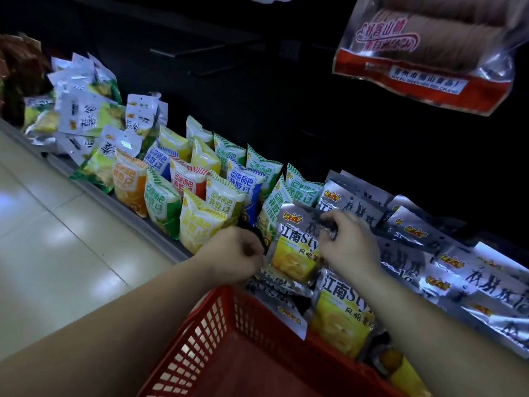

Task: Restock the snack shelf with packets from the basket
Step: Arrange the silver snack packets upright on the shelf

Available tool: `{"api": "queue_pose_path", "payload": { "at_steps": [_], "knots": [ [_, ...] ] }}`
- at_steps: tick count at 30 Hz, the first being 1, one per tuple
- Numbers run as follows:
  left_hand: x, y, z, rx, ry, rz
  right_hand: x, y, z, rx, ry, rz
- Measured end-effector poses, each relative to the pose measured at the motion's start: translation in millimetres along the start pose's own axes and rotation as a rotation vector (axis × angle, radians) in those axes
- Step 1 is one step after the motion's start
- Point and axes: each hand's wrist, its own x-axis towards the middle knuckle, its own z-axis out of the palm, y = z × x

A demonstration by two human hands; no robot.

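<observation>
A silver-and-yellow snack packet (294,245) stands upright at the shelf's front, among other silver packets. My right hand (347,242) pinches its top right corner. My left hand (232,255) is curled at the packet's left edge; whether it grips the packet or something dark there is unclear. Below both hands is the red plastic basket (211,336), held close to the shelf. A second silver-and-yellow packet (340,310) leans at the basket's far right side.
The low shelf (160,230) runs diagonally, filled with white-green packets at left, colourful striped packets (197,193) in the middle and silver packets (446,265) at right. A clear bag of biscuits (426,53) hangs above right. Tiled floor (57,239) lies left.
</observation>
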Motion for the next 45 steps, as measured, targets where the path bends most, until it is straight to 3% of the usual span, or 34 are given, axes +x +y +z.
{"api": "queue_pose_path", "payload": {
  "at_steps": [6,10,13,16,20,25,28,32,38,45],
  "knots": [
    [4.6,2.8,2.0,0.012,0.052,0.038,8.8,12.7,7.6,-0.114,-0.11,0.134],
    [2.2,0.9,2.4,0.002,0.058,0.015,8.9,5.0,-3.6,0.336,-0.064,0.099],
    [-0.5,6.6,-4.8,-0.086,0.176,-0.021,8.7,-15.0,-27.4,0.592,-0.085,0.098],
    [-3.5,23.7,-17.6,-0.332,0.264,0.025,3.2,-28.2,-53.7,0.622,-0.103,0.021],
    [-22.6,67.2,-38.2,-0.567,0.229,0.108,-19.1,-47.5,-101.3,0.66,-0.044,-0.027],
    [-65.0,119.0,-56.6,-0.672,0.306,0.102,-65.3,-76.4,-152.9,0.821,0.137,0.099],
    [-102.5,142.5,-65.4,-0.76,0.343,0.095,-109.8,-86.2,-172.4,0.949,0.095,0.162],
    [-150.3,164.5,-57.3,-0.824,0.388,0.071,-163.3,-97.4,-187.1,0.913,0.075,0.092],
    [-196.3,181.5,-41.3,-0.861,0.329,0.061,-185.5,-92.6,-194.6,0.856,0.26,0.053],
    [-193.3,165.2,-46.5,-0.524,0.348,0.182,-183.4,-77.1,-192.1,0.832,0.002,0.02]
  ]
}}
